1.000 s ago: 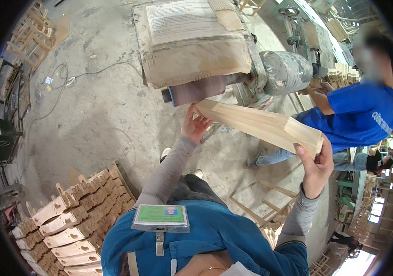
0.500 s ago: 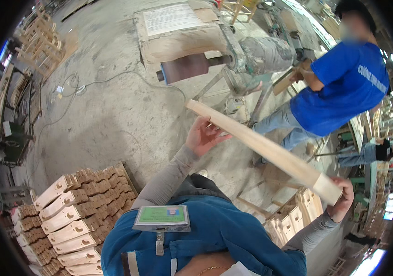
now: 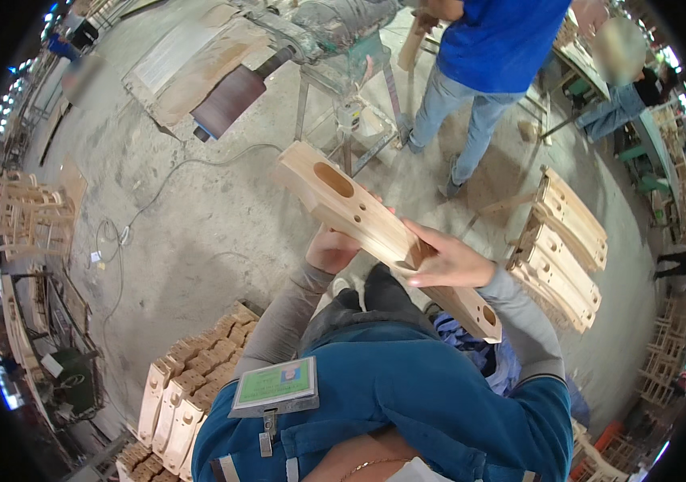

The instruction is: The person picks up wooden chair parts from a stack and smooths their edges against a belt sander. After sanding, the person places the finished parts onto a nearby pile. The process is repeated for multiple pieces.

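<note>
In front of my body, both hands hold a pale wooden furniture part (image 3: 375, 234), slanting from upper left down to lower right. Its face has a long oval slot near the far end, small round holes, and another oval hole at the near end. My left hand (image 3: 335, 249) is closed around its lower left side, the fingers partly hidden beneath the wood. Around the middle grips my right hand (image 3: 457, 259), thumb and palm lying over the upper face.
Beyond the part stands a sanding machine with a dark drum (image 3: 232, 100). A co-worker in a blue shirt (image 3: 508, 48) stands ahead right, holding wood. Similar parts are stacked at right (image 3: 556, 249) and lower left (image 3: 186, 394). A cable (image 3: 162, 189) crosses the floor.
The wooden part has come closer and turned from its plain edge to its slotted face. My right hand has moved from its end to its middle. The view has swung right.
</note>
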`<state>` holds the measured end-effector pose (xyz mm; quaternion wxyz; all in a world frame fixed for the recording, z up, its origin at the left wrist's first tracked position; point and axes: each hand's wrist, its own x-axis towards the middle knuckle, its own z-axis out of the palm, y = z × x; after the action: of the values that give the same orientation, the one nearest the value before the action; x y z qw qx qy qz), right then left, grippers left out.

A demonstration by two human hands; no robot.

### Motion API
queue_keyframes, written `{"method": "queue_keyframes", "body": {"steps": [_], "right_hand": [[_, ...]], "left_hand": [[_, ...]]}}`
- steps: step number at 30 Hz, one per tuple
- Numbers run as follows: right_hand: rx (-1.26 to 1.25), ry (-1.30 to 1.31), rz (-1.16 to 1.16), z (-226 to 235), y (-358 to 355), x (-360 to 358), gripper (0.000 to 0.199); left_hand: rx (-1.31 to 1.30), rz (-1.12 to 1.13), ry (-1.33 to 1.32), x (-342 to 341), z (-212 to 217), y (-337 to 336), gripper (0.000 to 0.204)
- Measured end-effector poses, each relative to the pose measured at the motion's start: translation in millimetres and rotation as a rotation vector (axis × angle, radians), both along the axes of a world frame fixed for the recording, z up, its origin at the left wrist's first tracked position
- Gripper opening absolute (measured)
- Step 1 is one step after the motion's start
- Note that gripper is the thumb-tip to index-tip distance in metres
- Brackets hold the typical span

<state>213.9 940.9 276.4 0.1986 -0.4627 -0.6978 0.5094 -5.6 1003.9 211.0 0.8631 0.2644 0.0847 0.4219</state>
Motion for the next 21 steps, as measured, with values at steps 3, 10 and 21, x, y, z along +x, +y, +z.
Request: {"method": "queue_keyframes", "body": {"steps": [3,10,21], "right_hand": [[0.089,0.053,-0.124,-22,-16,-13,0.088],[0.112,-0.300,-0.374,-36,-78,66,0.089],[0.012,-0.731,-0.514,-75,-174,318,0.079]], "left_hand": [[0.052,-0.056,0.017,12,0,-17,0.078],[0.217,-0.108,0.286,90,-19,-29,0.076],[0.100,-0.304,0.695,223,-61,-69,0.053]]}}
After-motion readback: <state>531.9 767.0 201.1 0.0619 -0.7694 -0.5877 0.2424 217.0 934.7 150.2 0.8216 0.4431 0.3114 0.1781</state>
